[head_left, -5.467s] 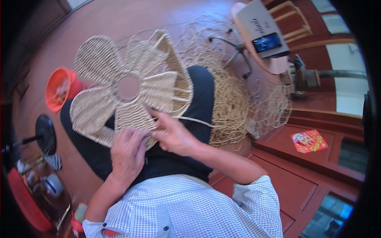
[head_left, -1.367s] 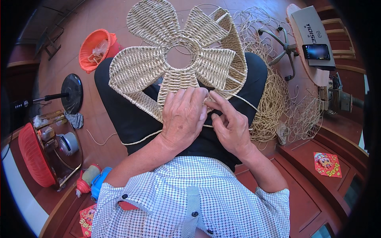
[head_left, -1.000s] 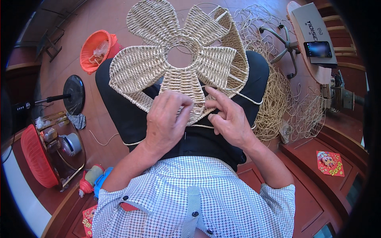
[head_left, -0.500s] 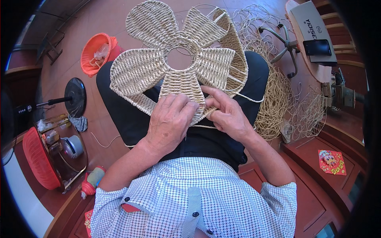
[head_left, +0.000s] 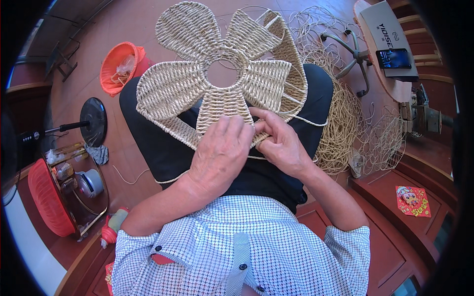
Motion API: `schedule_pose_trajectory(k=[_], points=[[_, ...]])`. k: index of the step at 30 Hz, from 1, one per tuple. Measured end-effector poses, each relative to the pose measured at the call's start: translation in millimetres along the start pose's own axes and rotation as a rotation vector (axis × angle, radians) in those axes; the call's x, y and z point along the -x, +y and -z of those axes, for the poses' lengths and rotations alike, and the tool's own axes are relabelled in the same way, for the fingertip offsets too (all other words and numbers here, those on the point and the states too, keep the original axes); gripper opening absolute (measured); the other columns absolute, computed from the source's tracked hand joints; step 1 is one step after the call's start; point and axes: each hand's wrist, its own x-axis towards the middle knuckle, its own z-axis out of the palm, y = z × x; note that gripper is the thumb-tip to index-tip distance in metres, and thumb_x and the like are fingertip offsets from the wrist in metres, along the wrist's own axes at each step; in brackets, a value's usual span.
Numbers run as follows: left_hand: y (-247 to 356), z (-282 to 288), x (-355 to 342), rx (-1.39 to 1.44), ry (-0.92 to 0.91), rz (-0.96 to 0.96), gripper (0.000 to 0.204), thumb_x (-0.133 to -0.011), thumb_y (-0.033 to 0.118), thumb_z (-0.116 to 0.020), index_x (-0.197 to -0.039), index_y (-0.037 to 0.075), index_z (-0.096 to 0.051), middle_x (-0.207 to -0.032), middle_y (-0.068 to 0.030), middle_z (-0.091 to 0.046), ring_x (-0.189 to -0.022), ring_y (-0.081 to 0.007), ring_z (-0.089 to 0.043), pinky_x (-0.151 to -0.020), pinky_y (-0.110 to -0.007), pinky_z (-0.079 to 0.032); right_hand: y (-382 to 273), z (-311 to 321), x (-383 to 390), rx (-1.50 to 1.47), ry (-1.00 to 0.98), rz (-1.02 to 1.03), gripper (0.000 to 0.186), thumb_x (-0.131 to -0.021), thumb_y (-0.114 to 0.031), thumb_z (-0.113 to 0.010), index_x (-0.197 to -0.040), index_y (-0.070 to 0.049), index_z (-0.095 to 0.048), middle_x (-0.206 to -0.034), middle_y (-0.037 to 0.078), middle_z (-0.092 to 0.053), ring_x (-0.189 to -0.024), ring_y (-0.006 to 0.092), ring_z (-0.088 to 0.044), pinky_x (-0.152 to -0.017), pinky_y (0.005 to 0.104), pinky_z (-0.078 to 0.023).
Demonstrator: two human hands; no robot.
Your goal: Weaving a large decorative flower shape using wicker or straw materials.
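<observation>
A flower-shaped piece woven from pale straw cord point(head_left: 173, 89) lies across my lap, with broad petals around a round central hole. My left hand point(head_left: 222, 150) covers the end of the petal nearest me, its fingers curled together over the weave. At that petal's right edge, my right hand point(head_left: 285, 145) pinches the woven rim, index finger stretched along it and thumb bent in. Whether a cord strand runs between the fingertips is hidden. Behind the petals on the right shows a woven curved outer band point(head_left: 295, 64). A loose cord end point(head_left: 313, 123) trails over my right knee.
A large heap of straw cord point(head_left: 340, 133) lies on the floor to the right, beside a swivel chair base point(head_left: 350, 61). An orange bin point(head_left: 118, 56) stands at far left, near a black fan point(head_left: 94, 121). A phone point(head_left: 393, 58) rests on a box at right.
My left hand has shifted slightly right and turned, its fingers now closer to my right hand. The right hand has barely moved. The phone's screen has lit up.
</observation>
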Motion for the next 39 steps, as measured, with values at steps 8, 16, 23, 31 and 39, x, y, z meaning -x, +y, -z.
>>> schedule_pose_trajectory(k=[8, 16, 23, 31, 39], points=[[4, 1, 4, 0.445, 0.059, 0.071, 0.035, -0.094, 0.010, -0.076, -0.128, 0.008, -0.067, -0.095, -0.0072, -0.066, -0.089, -0.0256, -0.066, -0.080, -0.038, -0.054, -15, -27, 23, 0.713, 0.329, 0.513, 0.086, -0.088, -0.006, -0.079, -0.168, -0.005, -0.045, -0.120, 0.018, -0.071, -0.104, 0.0359, -0.072, -0.092, 0.0451, -0.059], [-59, 72, 27, 1.087, 0.141, 0.581, 0.019, -0.108, 0.022, -0.073, -0.119, 0.007, -0.072, -0.087, 0.0058, -0.065, -0.065, -0.0042, -0.057, -0.061, -0.025, -0.049, -41, 2, 34, 0.054, 0.042, 0.241, 0.080, -0.095, -0.012, -0.081, -0.167, -0.004, -0.047, -0.078, -0.006, -0.060, -0.072, 0.0042, -0.058, -0.072, 0.0243, -0.049], [-179, 115, 107, 1.181, 0.304, 0.817, 0.026, -0.116, 0.030, -0.067, -0.128, 0.007, -0.068, -0.066, 0.0131, -0.035, -0.053, 0.0015, -0.032, -0.053, -0.022, -0.038, -13, 88, 49, -0.443, 0.263, 0.218, 0.044, -0.113, -0.018, -0.059, -0.150, 0.006, -0.056, -0.068, -0.012, -0.036, -0.051, -0.0009, -0.030, -0.046, 0.0211, -0.036], [-159, 128, 114, 1.074, 0.433, 0.809, 0.022, -0.116, 0.030, -0.065, -0.125, 0.009, -0.067, -0.070, 0.0132, -0.040, -0.052, 0.0025, -0.031, -0.047, -0.020, -0.028, -20, 91, 47, -0.335, 0.288, 0.183, 0.036, -0.111, -0.020, -0.064, -0.140, 0.002, -0.065, -0.068, -0.012, -0.042, -0.051, -0.0015, -0.032, -0.048, 0.0207, -0.035], [-166, 171, 112, 0.457, 0.732, 0.584, 0.018, -0.116, 0.023, -0.069, -0.119, 0.007, -0.076, -0.085, 0.0063, -0.064, -0.062, 0.0032, -0.044, -0.055, -0.018, -0.033, -36, 75, 43, -0.130, 0.278, 0.161, 0.026, -0.110, -0.020, -0.066, -0.126, 0.000, -0.072, -0.070, -0.012, -0.047, -0.053, -0.0027, -0.035, -0.049, 0.0197, -0.031]])
